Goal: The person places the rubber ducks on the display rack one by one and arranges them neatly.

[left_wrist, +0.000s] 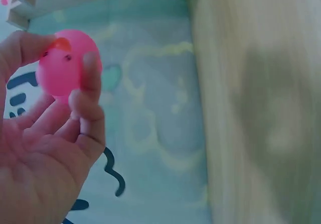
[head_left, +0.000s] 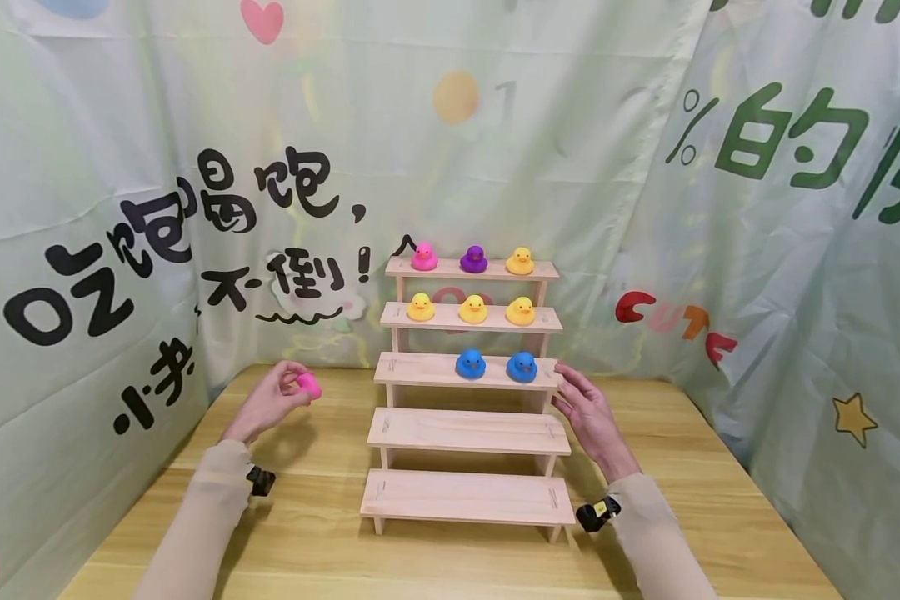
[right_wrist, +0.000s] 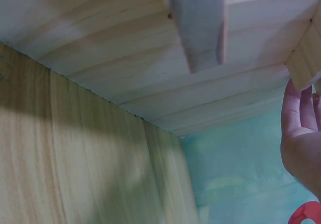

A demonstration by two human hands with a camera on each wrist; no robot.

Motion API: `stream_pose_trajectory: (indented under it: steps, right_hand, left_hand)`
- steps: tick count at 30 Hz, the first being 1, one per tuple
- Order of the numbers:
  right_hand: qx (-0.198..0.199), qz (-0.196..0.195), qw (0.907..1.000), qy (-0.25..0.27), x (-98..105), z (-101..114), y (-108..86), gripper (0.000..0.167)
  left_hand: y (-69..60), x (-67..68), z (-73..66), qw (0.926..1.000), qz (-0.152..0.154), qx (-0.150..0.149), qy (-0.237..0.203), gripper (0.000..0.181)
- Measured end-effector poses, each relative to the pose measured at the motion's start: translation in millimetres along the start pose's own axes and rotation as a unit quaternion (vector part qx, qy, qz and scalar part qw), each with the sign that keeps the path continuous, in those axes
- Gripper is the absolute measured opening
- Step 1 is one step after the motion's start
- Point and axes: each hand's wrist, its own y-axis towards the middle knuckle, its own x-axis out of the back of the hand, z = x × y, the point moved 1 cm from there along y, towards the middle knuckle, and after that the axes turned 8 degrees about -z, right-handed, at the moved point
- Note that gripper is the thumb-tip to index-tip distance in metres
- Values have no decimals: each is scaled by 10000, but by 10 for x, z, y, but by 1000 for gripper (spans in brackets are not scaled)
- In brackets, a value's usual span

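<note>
A pink rubber duck [left_wrist: 67,66] is pinched between the thumb and fingers of my left hand [head_left: 276,400], over the table left of the stepped wooden rack [head_left: 468,429]. In the left wrist view its orange beak lies by the thumb tip. My right hand [head_left: 588,417] touches the right end of the rack's middle shelf with fairly straight fingers [right_wrist: 292,108]. Two blue ducks [head_left: 470,364] sit on that shelf, at its middle and right. Above them are three yellow ducks [head_left: 472,309]. The top shelf bears a pink duck [head_left: 424,257], a purple duck [head_left: 474,259] and a yellow duck [head_left: 520,261].
The rack stands on a wood-grain table [head_left: 307,517]. Its two lower shelves [head_left: 468,431] are bare boards. A printed cloth [head_left: 532,167] hangs behind and at both sides. Each wrist carries a small black camera [head_left: 261,481].
</note>
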Motion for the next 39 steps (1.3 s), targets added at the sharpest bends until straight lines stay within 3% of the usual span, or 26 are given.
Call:
stream_pose_trajectory:
  steps: [2, 10, 18, 33, 39]
  right_hand:
    - [12, -3, 10000, 18, 3, -2, 5, 31]
    - [32, 41, 9999, 104, 1, 1, 5, 28]
    - [35, 36, 10000, 51, 3, 14, 6, 27]
    - [62, 81, 9999, 89, -6, -8, 2, 28]
    - [18, 29, 10000, 61, -9, -2, -1, 29]
  left_hand:
    - [10, -11, -43, 9997, -85, -141, 193, 51]
    - [24, -57, -225, 9963, -512, -651, 235, 45]
    - [42, -123, -439, 9944, -832, -647, -86, 36]
    - [76, -291, -701, 9915, -303, -927, -865, 47]
    - [92, -401, -819, 9898, -308, -1021, -941, 45]
